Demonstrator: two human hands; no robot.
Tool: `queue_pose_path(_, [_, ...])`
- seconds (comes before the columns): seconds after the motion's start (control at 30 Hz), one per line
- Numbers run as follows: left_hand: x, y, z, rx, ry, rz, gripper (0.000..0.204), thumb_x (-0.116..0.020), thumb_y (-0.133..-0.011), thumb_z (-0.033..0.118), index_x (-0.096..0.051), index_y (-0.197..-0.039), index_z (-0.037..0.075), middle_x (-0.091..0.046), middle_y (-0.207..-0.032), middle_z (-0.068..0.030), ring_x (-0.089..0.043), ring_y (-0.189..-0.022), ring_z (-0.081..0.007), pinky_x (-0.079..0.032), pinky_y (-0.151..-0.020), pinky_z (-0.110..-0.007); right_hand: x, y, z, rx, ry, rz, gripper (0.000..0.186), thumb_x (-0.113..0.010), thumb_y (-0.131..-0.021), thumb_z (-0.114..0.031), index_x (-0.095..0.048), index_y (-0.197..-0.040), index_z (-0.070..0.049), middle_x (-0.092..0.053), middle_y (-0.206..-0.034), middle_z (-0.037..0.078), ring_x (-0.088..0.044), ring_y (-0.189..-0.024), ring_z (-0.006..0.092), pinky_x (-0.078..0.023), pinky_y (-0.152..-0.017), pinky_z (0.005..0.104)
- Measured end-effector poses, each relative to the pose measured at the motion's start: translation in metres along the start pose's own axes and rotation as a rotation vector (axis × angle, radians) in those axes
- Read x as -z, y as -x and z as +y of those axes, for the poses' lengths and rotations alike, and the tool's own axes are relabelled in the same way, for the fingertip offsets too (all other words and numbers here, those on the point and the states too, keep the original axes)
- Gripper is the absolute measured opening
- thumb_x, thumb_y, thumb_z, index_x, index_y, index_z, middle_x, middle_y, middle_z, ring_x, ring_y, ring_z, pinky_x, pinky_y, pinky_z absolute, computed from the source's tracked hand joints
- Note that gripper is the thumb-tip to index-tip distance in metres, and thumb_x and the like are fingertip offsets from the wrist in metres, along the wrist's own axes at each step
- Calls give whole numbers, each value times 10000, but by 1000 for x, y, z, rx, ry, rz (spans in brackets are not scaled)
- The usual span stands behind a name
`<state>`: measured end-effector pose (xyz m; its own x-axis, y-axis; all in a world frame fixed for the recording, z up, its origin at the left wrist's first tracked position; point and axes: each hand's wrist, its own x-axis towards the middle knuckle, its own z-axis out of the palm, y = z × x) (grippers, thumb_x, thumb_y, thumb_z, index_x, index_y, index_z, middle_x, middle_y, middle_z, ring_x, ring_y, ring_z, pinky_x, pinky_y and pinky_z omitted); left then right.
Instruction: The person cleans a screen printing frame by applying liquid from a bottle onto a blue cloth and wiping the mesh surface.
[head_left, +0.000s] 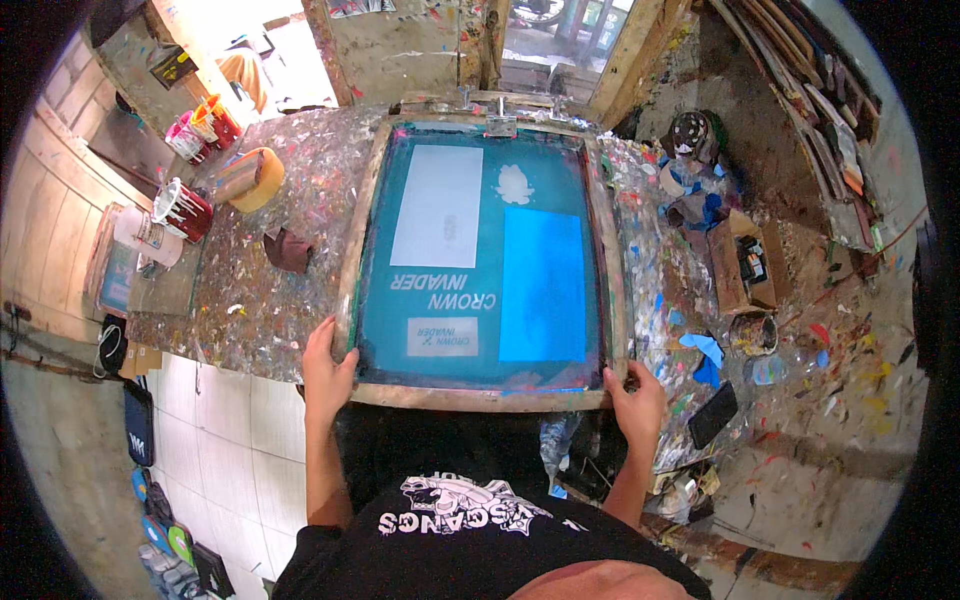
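A wooden-framed printing screen (pixel 470 398) with teal mesh lies on the paint-splattered table. My left hand (pixel 328 370) grips its near left corner, thumb on top of the frame. At the near right corner my right hand (pixel 637 395) holds the frame too, its fingers partly hidden beneath. A white sheet (pixel 437 200) covers the mesh's upper left, and a bright blue sheet (pixel 543 285) covers its right side. Pale lettering and a small light rectangle (pixel 442 337) show lower left. A pale crown-like shape (pixel 515 184) sits above the blue sheet. Metal clamps (pixel 500 125) meet the frame's far edge.
Paint-streaked pots (pixel 182 210) and a yellow tub (pixel 255 180) stand on the left, near a crumpled dark cloth (pixel 288 250). Rightward are a cardboard box (pixel 745 265), a dark phone (pixel 712 415) and blue scraps (pixel 704 355). Boards (pixel 820 110) lean along the right wall.
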<state>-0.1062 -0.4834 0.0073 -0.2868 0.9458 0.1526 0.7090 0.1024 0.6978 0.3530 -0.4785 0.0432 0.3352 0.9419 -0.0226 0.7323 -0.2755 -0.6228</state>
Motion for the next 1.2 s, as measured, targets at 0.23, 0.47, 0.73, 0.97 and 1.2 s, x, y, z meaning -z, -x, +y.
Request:
queue_pose_path(0.23, [-19,8,-11,-145,-163,58,558,-651,-808,36,-501,-1335,-69,-524,-1390,-230,-463,-1311,-400,-346,-1129,-458,-15,-1,5,5,105,-27,474,-745,-852,-377,-657,-1127,-2,-677,-1033,209,-643,-978,410,-503,-854,480])
queue_pose_path(0.47, [-20,9,-17,-60,-98,62,554,-680,-835,72,-499,-1336,-82,-524,-1384,-248,-481,-1297,-405,-355,-1126,-452,-24,2,0,6,141,40,492,-685,-900,-395,-649,-1136,35,-673,-1036,261,-636,-987,451,-497,-863,498])
queue_pose_path(0.73, [1,0,1,-39,-89,27,539,-690,-834,57,-519,-1324,-90,-552,-1347,-255,-507,-1273,-400,-377,-1117,-430,-1,-7,-13,-60,35,-65,495,-681,-901,-392,-660,-1129,46,-690,-1038,254,-657,-955,429,-499,-863,482])
queue_pose_path(0.97, [-2,0,1,-37,-81,41,535,-691,-829,54,-526,-1318,-88,-553,-1344,-252,-508,-1271,-401,-382,-1110,-435,-2,-9,-14,-105,127,-102,512,-673,-909,-406,-652,-1143,48,-684,-1047,253,-653,-989,421,-498,-886,478])
queue_pose_path(1.2, [-21,8,-8,-66,-97,96,535,-692,-842,75,-520,-1331,-59,-536,-1374,-247,-500,-1285,-402,-381,-1107,-442,-18,-1,-29,-15,209,-65,617,-662,-919,-398,-539,-1309,64,-569,-1307,285,-547,-1199,450,-436,-1023,484])
